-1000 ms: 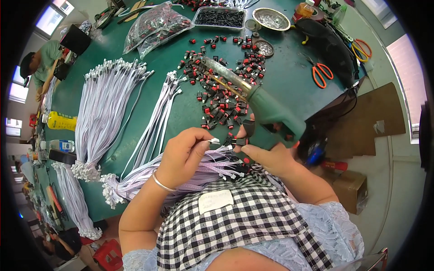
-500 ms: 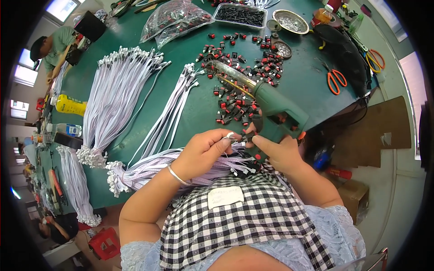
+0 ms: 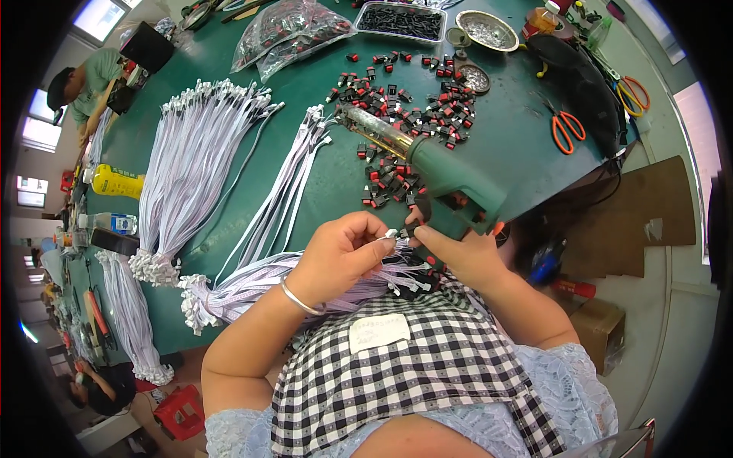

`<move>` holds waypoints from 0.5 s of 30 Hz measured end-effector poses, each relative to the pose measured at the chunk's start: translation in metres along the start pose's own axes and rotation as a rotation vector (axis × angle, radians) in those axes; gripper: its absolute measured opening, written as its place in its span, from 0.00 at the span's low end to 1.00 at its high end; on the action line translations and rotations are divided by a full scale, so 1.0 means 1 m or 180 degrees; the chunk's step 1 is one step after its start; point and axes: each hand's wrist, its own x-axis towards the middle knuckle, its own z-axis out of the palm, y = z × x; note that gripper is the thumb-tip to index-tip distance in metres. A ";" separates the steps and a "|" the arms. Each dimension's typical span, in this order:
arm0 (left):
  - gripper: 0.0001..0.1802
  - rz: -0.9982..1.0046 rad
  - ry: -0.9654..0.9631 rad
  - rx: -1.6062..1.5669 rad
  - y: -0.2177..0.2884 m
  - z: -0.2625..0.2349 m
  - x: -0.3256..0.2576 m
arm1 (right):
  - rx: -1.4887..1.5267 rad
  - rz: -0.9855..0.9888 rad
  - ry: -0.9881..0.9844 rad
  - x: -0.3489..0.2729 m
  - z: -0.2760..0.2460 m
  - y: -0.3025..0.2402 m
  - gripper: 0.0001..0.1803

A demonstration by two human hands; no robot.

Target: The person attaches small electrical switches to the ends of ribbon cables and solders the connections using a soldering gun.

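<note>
Closely, the two bare hands worked in front of the chest; the left hand [image 3: 347, 250], with a thin silver metal bangle [image 3: 298, 298] at its wrist, came up from the lower left with the wrist bent inward and the back of the hand turned up; its thumb and forefinger met in a narrow pinch on a small white plastic connector [image 3: 391, 233], the other fingers curling under. The right hand [image 3: 467, 256] came from the lower right, angled toward the left one, thumb stretched forward; thumb and a fingertip were closed on a small black plastic switch [image 3: 411, 230], just beside the connector; whether the two pieces touched could not be told. A dark green plastic soldering gun [image 3: 462, 183] with a metal barrel stood above the right hand, its tip pointing away over a scattered heap of black-and-red switches [image 3: 456, 111]; the remaining right fingers were hidden by its body, so whether they gripped it could not be told. Below the left hand lay a tied bundle of flat white cables [image 3: 244, 288], across the near edge of the green tabletop [image 3: 527, 169]; the black-and-white checked cloth apron [image 3: 382, 389] was nearest the body.
</note>
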 end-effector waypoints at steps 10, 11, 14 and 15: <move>0.04 0.0318 0.0023 -0.0465 -0.003 0.006 0.001 | 0.0363 0.0030 0.0130 -0.002 0.004 0.001 0.14; 0.04 0.0343 0.0024 -0.0455 -0.003 0.006 0.001 | 0.0379 0.0024 0.0124 -0.002 0.005 0.002 0.14; 0.04 0.0439 -0.0054 -0.0319 -0.004 0.006 0.004 | 0.0365 -0.0002 0.0068 0.000 0.003 0.003 0.13; 0.04 0.0436 -0.0052 -0.0320 -0.004 0.008 0.005 | 0.0366 0.0001 0.0067 0.001 0.003 0.004 0.13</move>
